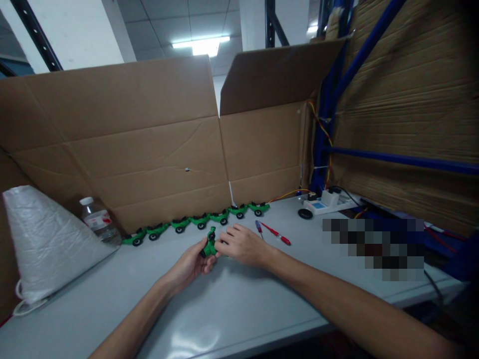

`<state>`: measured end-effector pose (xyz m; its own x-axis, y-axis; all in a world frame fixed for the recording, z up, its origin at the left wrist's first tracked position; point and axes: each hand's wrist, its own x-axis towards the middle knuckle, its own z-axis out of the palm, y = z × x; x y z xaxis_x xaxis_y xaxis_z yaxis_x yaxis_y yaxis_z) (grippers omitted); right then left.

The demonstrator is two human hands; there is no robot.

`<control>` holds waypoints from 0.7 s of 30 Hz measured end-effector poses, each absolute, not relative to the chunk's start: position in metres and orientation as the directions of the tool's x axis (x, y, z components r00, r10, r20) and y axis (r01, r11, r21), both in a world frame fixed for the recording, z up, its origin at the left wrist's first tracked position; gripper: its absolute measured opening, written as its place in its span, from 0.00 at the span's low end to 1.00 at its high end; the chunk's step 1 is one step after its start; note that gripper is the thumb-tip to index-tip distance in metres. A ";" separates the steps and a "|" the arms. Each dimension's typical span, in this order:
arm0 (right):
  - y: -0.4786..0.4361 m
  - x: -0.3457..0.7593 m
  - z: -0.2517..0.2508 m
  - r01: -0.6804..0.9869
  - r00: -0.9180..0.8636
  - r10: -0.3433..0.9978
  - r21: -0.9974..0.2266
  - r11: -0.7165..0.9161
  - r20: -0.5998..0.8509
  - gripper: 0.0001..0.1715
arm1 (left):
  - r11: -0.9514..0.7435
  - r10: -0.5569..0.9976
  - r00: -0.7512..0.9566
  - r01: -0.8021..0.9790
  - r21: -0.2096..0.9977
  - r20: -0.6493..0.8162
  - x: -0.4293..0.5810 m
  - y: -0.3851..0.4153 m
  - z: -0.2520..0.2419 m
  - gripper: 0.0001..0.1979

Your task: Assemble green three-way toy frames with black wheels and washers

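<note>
A small green toy vehicle (pixel 210 245) with black parts is held up over the table in front of me. My left hand (pixel 191 263) grips it from the left, with the fingers closed around its lower part. From the right, my right hand (pixel 241 244) has its fingers bent and pinched against the toy's side. Whether a smaller piece sits between those fingertips is hidden. Behind my hands, several similar green toy vehicles (pixel 201 221) with black wheels stand in a row along the cardboard.
Past my right hand lie a red screwdriver (pixel 279 234) and a small purple-handled screwdriver (pixel 258 227). A white power strip (pixel 331 203) and a black ring (pixel 305 214) are at the right. At the left, a plastic bottle (pixel 98 219) leans near a white bag (pixel 52 244). Cardboard (pixel 160 159) walls the back.
</note>
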<state>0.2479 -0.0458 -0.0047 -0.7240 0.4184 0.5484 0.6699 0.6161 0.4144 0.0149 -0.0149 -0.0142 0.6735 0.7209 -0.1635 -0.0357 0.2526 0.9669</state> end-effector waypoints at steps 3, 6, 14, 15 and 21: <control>-0.047 0.247 -0.006 0.689 -0.708 0.424 0.417 0.593 0.566 0.14 | 0.268 0.721 0.677 -0.075 0.961 -0.148 0.018 -0.018 -0.014 0.27; -0.047 0.245 -0.008 0.723 -0.670 0.434 0.399 0.564 0.602 0.15 | 0.249 0.739 0.661 -0.091 0.964 -0.129 0.023 -0.022 -0.013 0.27; -0.047 0.234 -0.020 0.838 -0.498 0.530 0.222 0.499 0.687 0.15 | -0.012 0.810 0.583 -0.097 0.995 0.067 0.027 -0.024 -0.023 0.23; -0.047 0.234 -0.021 0.843 -0.488 0.541 0.210 0.495 0.685 0.14 | -0.040 0.811 0.579 -0.083 0.996 0.081 0.027 -0.025 -0.022 0.23; -0.047 0.237 -0.023 0.844 -0.458 0.574 0.130 0.521 0.679 0.15 | -0.171 0.832 0.539 0.021 0.985 0.133 0.029 -0.036 -0.012 0.23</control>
<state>0.2371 -0.0473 -0.0226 -0.4582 0.5736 0.6790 0.8439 0.5205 0.1298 0.0294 -0.0355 -0.0121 0.5386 0.8320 0.1330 0.0213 -0.1712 0.9850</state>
